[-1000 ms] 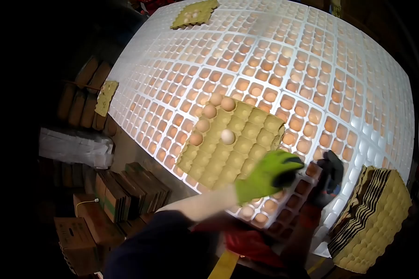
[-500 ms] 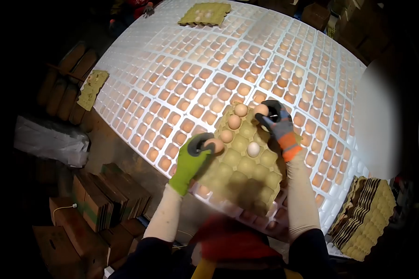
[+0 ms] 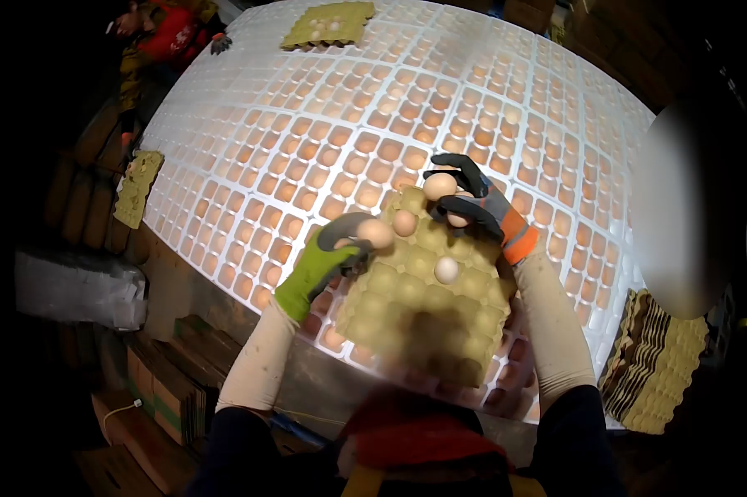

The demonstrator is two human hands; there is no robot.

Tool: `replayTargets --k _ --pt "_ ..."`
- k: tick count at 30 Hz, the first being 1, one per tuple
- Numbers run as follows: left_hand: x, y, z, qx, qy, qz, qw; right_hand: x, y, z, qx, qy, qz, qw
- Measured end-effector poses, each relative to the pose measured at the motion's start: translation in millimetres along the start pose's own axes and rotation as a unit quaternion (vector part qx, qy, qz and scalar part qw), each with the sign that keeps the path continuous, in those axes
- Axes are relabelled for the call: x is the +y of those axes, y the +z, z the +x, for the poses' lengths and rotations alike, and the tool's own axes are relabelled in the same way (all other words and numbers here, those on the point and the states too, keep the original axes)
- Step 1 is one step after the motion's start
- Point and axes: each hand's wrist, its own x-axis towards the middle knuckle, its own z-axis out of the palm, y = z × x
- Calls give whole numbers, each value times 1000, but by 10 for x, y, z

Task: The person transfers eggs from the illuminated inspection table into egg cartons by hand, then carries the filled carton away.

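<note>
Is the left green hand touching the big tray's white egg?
Apart. The head view shows bare tray between the left hand and white egg.

Is an egg-handling workroom | displays egg-filled white trays (image 3: pixel 361 127), stacked pulp trays (image 3: pixel 659 364), flattened cartons (image 3: pixel 166 398) | probably stores brown boxes (image 3: pixel 528 15) along the dim far edge

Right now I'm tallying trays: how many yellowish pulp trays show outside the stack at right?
3: the near tray around the centre, the far tray toward the top, and the side tray toward the left. More may be hidden beneath.
</note>
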Motion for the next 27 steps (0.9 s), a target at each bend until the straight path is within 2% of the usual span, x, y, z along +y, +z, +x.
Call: replayTargets --k 1,3,4,5,6,7,8,9,10,11,12,13,14,15,16,17,18,19,20,22,24,25,26,27 --pt "-30 -10 -42 21 -14 -65 998 79 90 23 22 -56 -133 989" --pt "-134 -27 -52 68 -33 -156 985 187 282 95 112 -143 -408 895" --pt "-209 -119 -36 32 8 -148 988 114 468 108 92 -74 -557 822" --pt "-243 -63 -22 83 40 -118 989 315 619 315 29 -19 -660 750" --pt "-276 -2 -15 135 69 -84 985 377 723 410 16 -17 -720 694" --pt "-243 -120 38 102 51 -163 980 432 834 493 4 -17 -776 631" --pt "-109 24 58 117 113 -78 984 473 950 565 -8 -19 -824 566" --pt "125 216 95 95 132 -123 979 294 883 518 -46 -27 -782 620" --pt "297 389 122 76 152 -111 979 172 744 337 -33 -17 -782 622" --pt "437 555 146 60 170 -98 979 86 584 39 80 -21 -635 768" --pt "538 738 173 55 176 -72 980 80 417 -299 189 -28 -453 871" --pt "580 911 204 47 170 -71 982 113 199 -690 265 -36 -317 910" --pt "609 1087 239 7 152 -9 988 223 -5 -1093 354 -47 -289 888" --pt "623 1302 287 -33 135 51 989 254 -262 -1542 385 -149 -220 884" --pt "635 1614 322 -62 106 101 987 339 -417 -1990 445 -124 -178 869" --pt "649 1959 327 -93 75 154 981 717 -598 -2423 557 -135 -431 696" --pt "589 2299 368 -150 80 145 975 853 -700 -2821 552 -88 -616 555" --pt "479 2633 439 -208 86 137 965 822 -704 -3043 685 -19 -432 586" --pt "374 2916 519 -213 83 145 963 882 -765 -3254 701 72 -416 574" --pt "121 3468 747 -244 148 227 931 1396 -964 -3471 679 184 -449 551" --pt "-89 4011 1033 -267 219 305 888 1573 -1102 -3550 671 185 -466 546" --pt "-153 4275 1177 -276 251 345 861 1633 -1121 -3572 678 146 -462 553" --pt "-190 4553 1302 -267 278 362 849 1395 -1029 -3609 681 104 -463 558" --pt "-282 4815 1467 -255 316 381 831 1390 -975 -3678 685 106 -458 557"
